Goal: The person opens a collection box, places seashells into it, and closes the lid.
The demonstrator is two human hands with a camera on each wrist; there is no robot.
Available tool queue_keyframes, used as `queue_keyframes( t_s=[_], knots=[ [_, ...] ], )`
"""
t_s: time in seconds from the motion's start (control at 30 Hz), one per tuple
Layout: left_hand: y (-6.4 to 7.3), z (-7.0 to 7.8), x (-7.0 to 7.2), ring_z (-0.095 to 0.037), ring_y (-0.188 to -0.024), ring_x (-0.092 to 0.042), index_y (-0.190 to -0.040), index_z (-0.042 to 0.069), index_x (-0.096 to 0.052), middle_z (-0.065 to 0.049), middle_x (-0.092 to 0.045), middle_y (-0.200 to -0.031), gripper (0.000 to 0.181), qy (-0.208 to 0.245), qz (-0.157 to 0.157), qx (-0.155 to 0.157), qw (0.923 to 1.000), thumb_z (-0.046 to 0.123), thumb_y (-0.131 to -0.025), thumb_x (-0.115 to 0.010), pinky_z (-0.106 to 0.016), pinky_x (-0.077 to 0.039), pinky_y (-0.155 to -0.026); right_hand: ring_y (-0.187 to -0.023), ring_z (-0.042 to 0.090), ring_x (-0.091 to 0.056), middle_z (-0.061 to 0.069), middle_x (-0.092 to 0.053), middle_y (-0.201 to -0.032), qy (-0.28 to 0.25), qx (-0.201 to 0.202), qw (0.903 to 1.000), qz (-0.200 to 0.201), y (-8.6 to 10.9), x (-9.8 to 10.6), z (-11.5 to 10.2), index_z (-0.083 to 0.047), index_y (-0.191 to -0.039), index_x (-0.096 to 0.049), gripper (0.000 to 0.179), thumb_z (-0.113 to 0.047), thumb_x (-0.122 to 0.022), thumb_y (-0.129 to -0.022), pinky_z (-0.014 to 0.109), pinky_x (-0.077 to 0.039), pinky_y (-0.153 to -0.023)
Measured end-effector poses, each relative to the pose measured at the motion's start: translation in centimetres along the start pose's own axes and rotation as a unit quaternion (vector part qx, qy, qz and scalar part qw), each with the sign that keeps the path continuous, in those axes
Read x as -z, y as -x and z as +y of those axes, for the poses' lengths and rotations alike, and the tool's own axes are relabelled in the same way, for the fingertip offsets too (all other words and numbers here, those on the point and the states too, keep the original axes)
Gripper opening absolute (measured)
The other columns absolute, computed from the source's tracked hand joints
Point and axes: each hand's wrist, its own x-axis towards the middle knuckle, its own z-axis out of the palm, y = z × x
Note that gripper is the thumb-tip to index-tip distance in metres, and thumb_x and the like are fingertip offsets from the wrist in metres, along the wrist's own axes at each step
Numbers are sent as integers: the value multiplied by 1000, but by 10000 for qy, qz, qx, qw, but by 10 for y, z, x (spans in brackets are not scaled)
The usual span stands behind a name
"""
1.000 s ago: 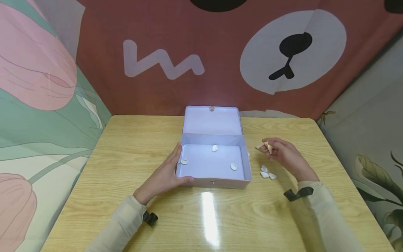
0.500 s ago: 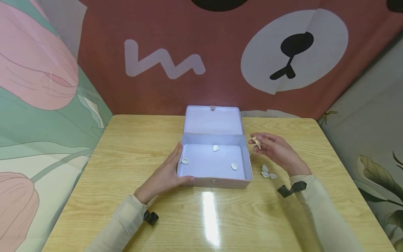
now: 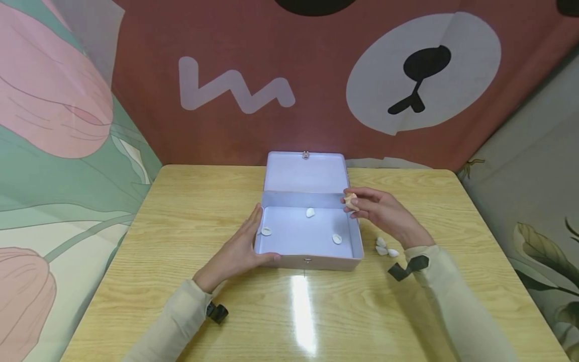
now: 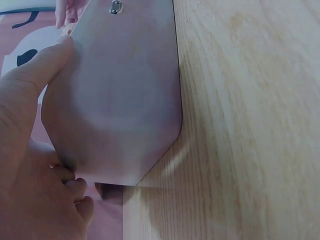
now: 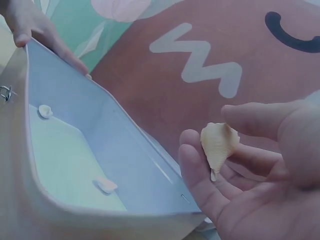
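A lidded box (image 3: 334,263) with a pale lilac inside stands with its lid raised. My left hand (image 3: 235,251) grips its left front corner, thumb at the front rim and fingers along the left side; the left wrist view shows that thumb (image 4: 50,60) at the edge. Between thumb and fingers, my right hand (image 3: 384,213) pinches a cream, ridged spiral seashell (image 5: 218,145) that tapers to a point. It is over the box's right back corner in the head view. Inside lie white shells, one near the back (image 3: 310,212), one at right (image 3: 336,239) and one at left (image 3: 266,231).
Three small white shells (image 3: 381,242) lie in a cluster on the wooden table (image 3: 199,201), right of the box. The raised lid (image 3: 306,173) leans back near the red printed wall cloth (image 3: 226,136). Patterned cloth also hangs on both sides.
My right hand has moved left with the spiral seashell, from the table's right side to over the box's right edge. My left hand stays at the box corner.
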Motion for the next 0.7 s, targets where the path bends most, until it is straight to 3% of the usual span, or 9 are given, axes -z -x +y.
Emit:
queue_keyframes(
  t_s=[0.23, 0.47, 0.7],
  knots=[
    [0, -1, 0, -42, -167, -12, -172, 10, -3, -8, 1, -183, 134, 11, 34, -62, 10000, 65, -81, -86, -63, -25, -133, -111, 14, -77, 2, -74, -126, -120, 368, 9981, -478, -5, -8, 0, 9, -155, -44, 53, -17, -57, -111, 29, -64, -99],
    [1, 1, 1, -39, -168, -11, -172, 11, -2, -2, 4, -182, 135, 64, 0, -12, 10000, 64, -81, -87, -61, -23, -134, -117, 14, -76, 6, -71, -134, 15, 311, 9970, -702, -6, -14, -3, 10, -157, -41, 55, -17, -56, -112, 34, -62, -105],
    [1, -1, 0, -40, -168, -11, -172, 10, -3, -5, 3, -182, 135, 65, 19, -67, 10000, 65, -81, -86, -62, -24, -134, -117, 13, -76, 3, -71, -132, 48, 274, 9968, -743, -9, -17, -4, 12, -157, -39, 56, -18, -56, -112, 31, -62, -104]
  ],
)
